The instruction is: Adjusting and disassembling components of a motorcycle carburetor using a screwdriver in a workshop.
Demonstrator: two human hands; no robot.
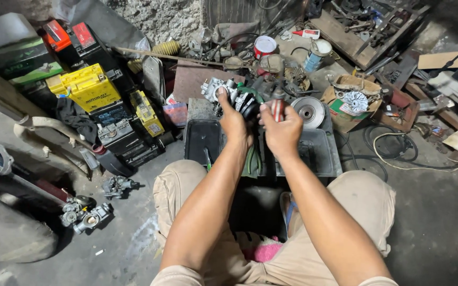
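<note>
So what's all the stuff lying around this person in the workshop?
Metal engine part: one, silver and black, held up in the left hand.
Screwdriver: one, red handle, in the right hand.
Plastic trays: two, dark grey, on the floor ahead of the knees.
Batteries: several, yellow, black and red, stacked at left.
Small metal parts: a few, grey, on the floor lower left.
Round disc: one, silver, behind the trays.
Can: one, red and white, at the back.
Left hand: gripping the engine part.
Right hand: gripping the screwdriver.

Grey concrete floor [441, 212], stacked batteries [88, 87], two carburettors [86, 214], dark trays [203, 140], coiled cable [398, 151]
</note>
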